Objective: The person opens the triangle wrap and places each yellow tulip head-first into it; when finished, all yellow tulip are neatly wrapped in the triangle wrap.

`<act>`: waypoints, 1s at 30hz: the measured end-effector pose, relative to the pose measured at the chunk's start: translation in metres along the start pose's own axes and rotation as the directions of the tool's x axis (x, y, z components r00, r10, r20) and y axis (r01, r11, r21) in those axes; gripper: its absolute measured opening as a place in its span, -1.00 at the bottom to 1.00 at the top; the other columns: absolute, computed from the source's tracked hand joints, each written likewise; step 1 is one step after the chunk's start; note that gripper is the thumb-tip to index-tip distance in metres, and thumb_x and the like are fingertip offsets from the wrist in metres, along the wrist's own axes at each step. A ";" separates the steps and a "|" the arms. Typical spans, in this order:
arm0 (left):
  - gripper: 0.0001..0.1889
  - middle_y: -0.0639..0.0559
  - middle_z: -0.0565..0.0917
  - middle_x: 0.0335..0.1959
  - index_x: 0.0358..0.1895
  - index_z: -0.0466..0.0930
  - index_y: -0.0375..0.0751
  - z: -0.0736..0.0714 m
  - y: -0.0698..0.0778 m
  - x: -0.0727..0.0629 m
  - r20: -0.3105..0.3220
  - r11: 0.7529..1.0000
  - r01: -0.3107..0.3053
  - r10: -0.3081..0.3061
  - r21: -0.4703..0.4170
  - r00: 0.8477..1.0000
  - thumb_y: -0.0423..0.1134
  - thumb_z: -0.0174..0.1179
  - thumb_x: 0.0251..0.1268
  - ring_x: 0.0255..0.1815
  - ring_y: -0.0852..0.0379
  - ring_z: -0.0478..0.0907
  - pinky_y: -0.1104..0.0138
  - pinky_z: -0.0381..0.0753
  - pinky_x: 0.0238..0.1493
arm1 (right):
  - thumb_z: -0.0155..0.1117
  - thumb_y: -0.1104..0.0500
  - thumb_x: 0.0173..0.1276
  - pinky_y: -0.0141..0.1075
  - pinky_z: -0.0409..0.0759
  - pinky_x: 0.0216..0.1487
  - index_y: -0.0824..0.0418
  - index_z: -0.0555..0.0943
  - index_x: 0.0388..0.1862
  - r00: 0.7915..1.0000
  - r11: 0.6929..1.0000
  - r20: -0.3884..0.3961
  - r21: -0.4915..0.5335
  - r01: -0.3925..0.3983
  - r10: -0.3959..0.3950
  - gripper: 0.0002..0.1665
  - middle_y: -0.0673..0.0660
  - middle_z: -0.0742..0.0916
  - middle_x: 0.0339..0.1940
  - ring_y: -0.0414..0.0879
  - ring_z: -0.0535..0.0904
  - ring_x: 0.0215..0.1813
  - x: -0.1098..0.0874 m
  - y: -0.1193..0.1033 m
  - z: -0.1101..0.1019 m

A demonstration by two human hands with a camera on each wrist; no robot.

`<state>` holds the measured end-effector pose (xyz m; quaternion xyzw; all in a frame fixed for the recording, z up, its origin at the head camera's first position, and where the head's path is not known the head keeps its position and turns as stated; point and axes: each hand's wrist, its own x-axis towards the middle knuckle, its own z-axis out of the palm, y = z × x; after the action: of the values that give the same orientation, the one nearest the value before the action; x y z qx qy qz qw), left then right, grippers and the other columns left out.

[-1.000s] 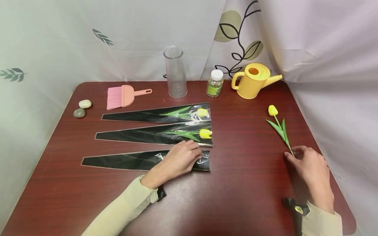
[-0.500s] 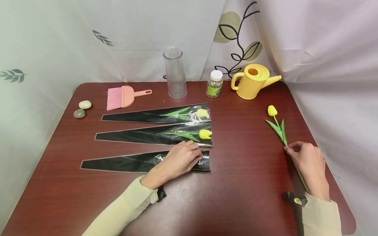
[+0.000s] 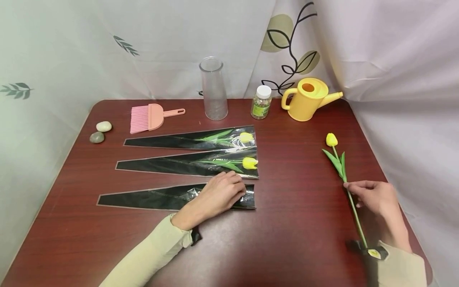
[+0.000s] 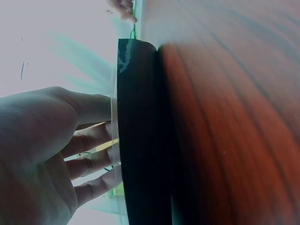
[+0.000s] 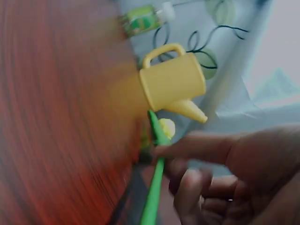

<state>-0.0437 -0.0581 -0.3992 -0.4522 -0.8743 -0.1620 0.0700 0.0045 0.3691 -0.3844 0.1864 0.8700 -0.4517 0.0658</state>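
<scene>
My right hand [image 3: 380,199] pinches the green stem of a yellow artificial tulip [image 3: 332,140] just below its leaves, with the bare stem running back toward the wrist. In the right wrist view, thumb and fingers meet on the stem [image 5: 153,199]. Over the nearest black flower sleeve [image 3: 140,198], which has a clear front, lies my left hand [image 3: 221,192]. Its fingertips press on the film near the wide end, as the left wrist view shows at the sleeve's edge [image 4: 143,122]. Two similar sleeves [image 3: 157,164] behind it each hold a yellow tulip [image 3: 249,163].
Along the back stand a clear vase [image 3: 214,93], a white-capped jar [image 3: 261,104] and a yellow watering can [image 3: 307,99]. A pink brush [image 3: 155,116] and two stones [image 3: 104,126] lie at the back left. Curtains [image 3: 405,87] border the table.
The right hand's grip has shifted from the lower end of the tulip's stem up to just under the leaves, and the flower has come slightly nearer. The left hand has stayed in place.
</scene>
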 end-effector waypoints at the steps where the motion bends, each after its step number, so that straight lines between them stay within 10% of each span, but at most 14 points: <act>1: -0.92 0.22 0.58 -0.31 -0.33 0.68 0.01 0.000 0.000 0.000 0.001 1.000 0.000 0.000 0.000 1.000 -0.16 0.26 0.33 -0.23 0.18 0.44 0.29 0.44 -0.23 | 0.39 0.12 0.31 -0.40 0.49 -0.57 0.27 0.78 -0.26 0.999 0.990 0.037 0.142 -0.005 0.000 -0.78 -0.03 0.74 -0.54 -0.21 0.55 -0.64 -0.002 0.002 0.001; 5: -0.92 0.22 0.59 -0.31 -0.32 0.69 0.01 0.000 0.000 0.001 0.000 1.000 0.002 -0.002 0.001 1.000 -0.16 0.26 0.34 -0.22 0.18 0.44 0.29 0.44 -0.22 | 0.25 0.35 0.38 -0.43 0.52 -0.60 0.20 0.79 -0.28 0.978 0.812 0.192 0.582 -0.049 -0.079 -0.81 0.01 0.75 -0.47 -0.25 0.60 -0.56 -0.013 0.004 0.014; 9: -0.93 0.23 0.60 -0.30 -0.31 0.70 0.02 0.000 -0.001 0.000 -0.012 1.000 0.006 -0.006 -0.008 1.000 -0.16 0.26 0.34 -0.22 0.19 0.44 0.29 0.45 -0.21 | 0.16 0.37 0.44 -0.41 0.58 -0.51 0.30 0.74 -0.22 0.962 0.713 0.231 0.698 -0.062 -0.142 -0.80 0.09 0.76 -0.44 -0.17 0.72 -0.41 -0.028 -0.008 0.038; 22: -0.94 0.21 0.62 -0.31 -0.27 0.75 -0.04 -0.001 -0.002 0.002 -0.106 0.997 -0.005 -0.003 -0.071 0.994 -0.21 0.31 0.29 -0.23 0.17 0.46 0.31 0.41 -0.26 | 0.40 0.32 0.26 -0.29 0.66 -0.39 0.45 0.69 -0.21 0.994 0.523 -0.083 0.852 0.035 0.067 -0.80 0.27 0.77 -0.36 0.00 0.75 -0.37 -0.048 -0.032 0.098; 30: -0.93 0.20 0.61 -0.32 -0.24 0.76 -0.06 0.000 0.000 0.003 -0.135 0.995 -0.018 0.005 -0.096 0.991 -0.23 0.31 0.29 -0.21 0.18 0.47 0.30 0.44 -0.22 | 0.46 0.29 0.20 -0.23 0.68 -0.32 0.52 0.67 -0.15 0.984 0.505 -0.073 0.863 -0.018 0.159 -0.68 0.30 0.76 -0.34 0.02 0.75 -0.37 -0.055 -0.038 0.122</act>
<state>-0.0452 -0.0560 -0.3982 -0.4480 -0.8562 -0.2337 0.1077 0.0340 0.2359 -0.4116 0.2706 0.5236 -0.8044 -0.0746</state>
